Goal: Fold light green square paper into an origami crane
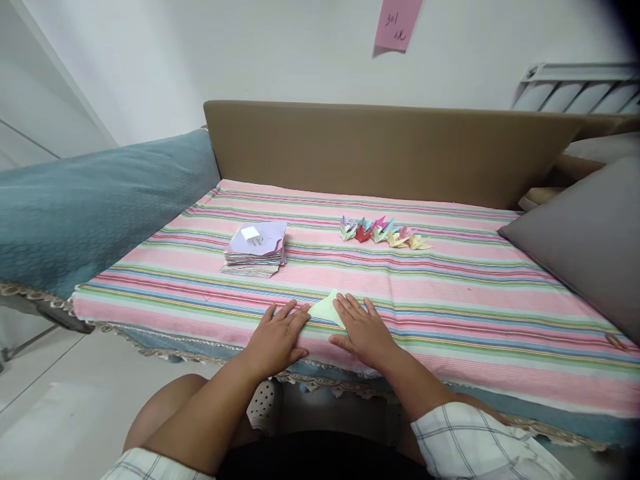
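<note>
A pale green piece of folded paper [326,308] lies on the striped cloth near the front edge. My right hand [361,332] rests flat over its right part, fingers stretched out, hiding some of it. At the paper's left corner are the fingertips of my left hand [280,337], which lies palm down with its fingers spread. Behind to the left stands a stack of paper sheets [255,257] with a lilac sheet on top and a white plug adapter [251,235] on it. Several folded paper cranes [380,231] in different colours sit in rows farther back.
The striped cloth [440,293] covers the seat, bounded by a brown backrest board [370,147] behind. A blue covered armrest [115,200] is at the left, a grey cushion [585,240] at the right. A small brown ring-like item [617,342] lies near the right edge.
</note>
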The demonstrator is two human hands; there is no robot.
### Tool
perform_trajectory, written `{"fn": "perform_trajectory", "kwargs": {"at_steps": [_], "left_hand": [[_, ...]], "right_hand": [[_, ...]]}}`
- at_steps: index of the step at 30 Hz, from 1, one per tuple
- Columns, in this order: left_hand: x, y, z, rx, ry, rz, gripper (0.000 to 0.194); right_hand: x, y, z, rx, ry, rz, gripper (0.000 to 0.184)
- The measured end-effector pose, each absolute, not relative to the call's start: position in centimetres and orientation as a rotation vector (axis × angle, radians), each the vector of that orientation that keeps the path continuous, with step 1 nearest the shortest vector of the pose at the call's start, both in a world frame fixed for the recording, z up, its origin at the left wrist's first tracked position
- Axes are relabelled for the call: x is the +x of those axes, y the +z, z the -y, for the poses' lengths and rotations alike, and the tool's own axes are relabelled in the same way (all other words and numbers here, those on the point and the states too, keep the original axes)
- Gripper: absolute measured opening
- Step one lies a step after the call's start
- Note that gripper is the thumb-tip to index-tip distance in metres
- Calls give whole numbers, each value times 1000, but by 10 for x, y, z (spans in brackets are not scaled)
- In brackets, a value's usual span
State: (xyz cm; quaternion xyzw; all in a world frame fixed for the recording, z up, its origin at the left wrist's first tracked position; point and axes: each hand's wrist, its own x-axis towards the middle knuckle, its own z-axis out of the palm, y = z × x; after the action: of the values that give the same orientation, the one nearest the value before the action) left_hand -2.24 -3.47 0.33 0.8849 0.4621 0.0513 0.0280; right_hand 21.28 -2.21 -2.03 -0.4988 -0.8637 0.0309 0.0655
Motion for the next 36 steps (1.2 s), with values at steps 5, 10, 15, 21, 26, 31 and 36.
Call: {"fn": "perform_trajectory", "kwargs": {"at_steps": [5, 10, 15, 21, 26, 31, 36], "left_hand": [[-30, 12, 35, 2670, 119, -1522, 63], [-42, 26, 25, 2549, 122, -1634, 53], [-13, 29, 21, 2665, 460, -1671, 48], [34, -2, 18, 2872, 430, -1159, 82], [34, -22, 13, 2889, 401, -1270, 88], [34, -21, 13, 2899, 330, -1301, 89], [36, -19, 14, 2898, 309, -1331, 86]], "right_hand": [[213, -19, 22, -1504, 107, 2607, 78], [212, -20, 21, -1507, 136, 2599, 79], [211, -19, 23, -1518, 145, 2586, 75], [211, -21, 24, -1528, 90, 2590, 64], [214, -25, 21, -1523, 74, 2607, 64], [217, -25, 21, -1608, 86, 2531, 65], [217, -24, 24, -1715, 74, 2450, 70]]}}
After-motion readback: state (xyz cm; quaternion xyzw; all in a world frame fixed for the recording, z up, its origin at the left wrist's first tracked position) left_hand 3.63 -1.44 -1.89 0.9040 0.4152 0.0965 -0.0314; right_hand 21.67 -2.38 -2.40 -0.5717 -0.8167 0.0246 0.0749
